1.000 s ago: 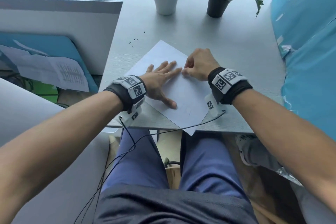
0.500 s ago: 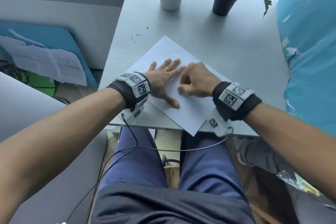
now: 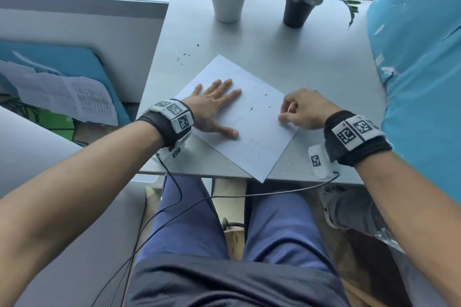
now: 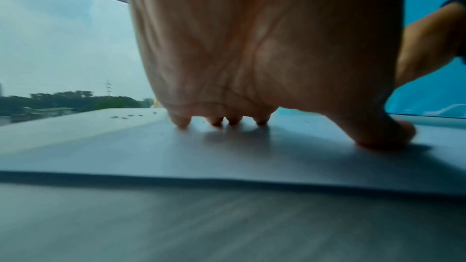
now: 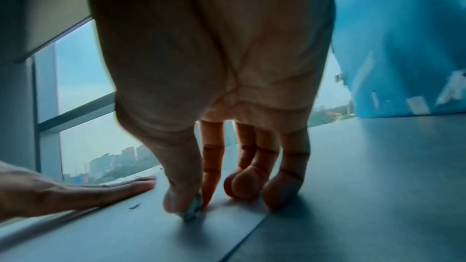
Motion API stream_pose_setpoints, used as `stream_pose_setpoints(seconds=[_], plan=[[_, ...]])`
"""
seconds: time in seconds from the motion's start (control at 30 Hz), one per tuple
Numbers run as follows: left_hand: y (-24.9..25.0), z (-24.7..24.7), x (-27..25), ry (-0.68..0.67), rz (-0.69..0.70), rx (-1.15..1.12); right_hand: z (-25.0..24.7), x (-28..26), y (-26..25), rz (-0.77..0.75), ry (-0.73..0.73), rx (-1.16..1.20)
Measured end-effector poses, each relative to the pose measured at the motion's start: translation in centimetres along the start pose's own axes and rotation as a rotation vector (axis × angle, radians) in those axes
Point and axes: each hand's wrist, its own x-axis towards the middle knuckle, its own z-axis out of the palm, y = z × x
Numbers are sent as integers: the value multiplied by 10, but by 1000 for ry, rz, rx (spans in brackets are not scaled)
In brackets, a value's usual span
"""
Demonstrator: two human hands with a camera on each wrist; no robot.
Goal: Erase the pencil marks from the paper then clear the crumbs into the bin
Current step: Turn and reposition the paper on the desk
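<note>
My left hand (image 3: pixel 214 107) lies flat on the left part of the paper (image 3: pixel 252 127), fingers straight, pressing it onto the counter (image 3: pixel 274 52). Small dark crumbs (image 3: pixel 252 108) sit on the paper's middle. At the paper's right edge, my right hand (image 3: pixel 305 109) pinches a small eraser (image 5: pixel 193 209) against the paper.

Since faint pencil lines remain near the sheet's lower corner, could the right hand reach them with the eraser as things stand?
Probably yes: the right hand pinches the eraser at the paper's edge, and nothing lies between it and the pencil lines.
</note>
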Motion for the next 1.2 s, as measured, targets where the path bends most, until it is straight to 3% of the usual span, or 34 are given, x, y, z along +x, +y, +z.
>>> stream_pose_setpoints(seconds=[0.1,0.17,0.2,0.27,0.37,0.47,0.53,0.73,0.77,0.83,0.93,1.0,1.07,1.2], plan=[[-21,-5,-3,46,-183,35,-1,0,2,-19,-4,25],[-23,-8,-7,110,-218,106,-2,2,2,-22,-5,18],[-17,-8,-11,147,-155,143,-1,3,2,-22,-10,13],[9,-2,-19,158,102,195,-2,4,4,-19,-23,17],[56,24,-29,19,485,204,-3,4,5,-38,-24,15],[61,31,-23,-39,592,166,-1,3,2,-68,-8,-15],[44,17,-10,-37,524,145,0,2,1,-73,-6,-21],[-3,-38,28,1,46,252,-1,-1,-2,-57,-7,12],[0,-40,30,38,47,277,-1,-1,-2,-57,-7,18],[17,-33,28,66,212,310,-1,-2,-2,-53,-4,37],[42,-7,20,-7,501,301,0,-1,0,-61,26,31],[41,0,23,-11,576,248,1,0,1,-59,38,35],[27,-9,32,6,515,240,0,1,2,-50,29,57],[-5,-42,55,41,109,294,0,1,1,-44,19,63]])
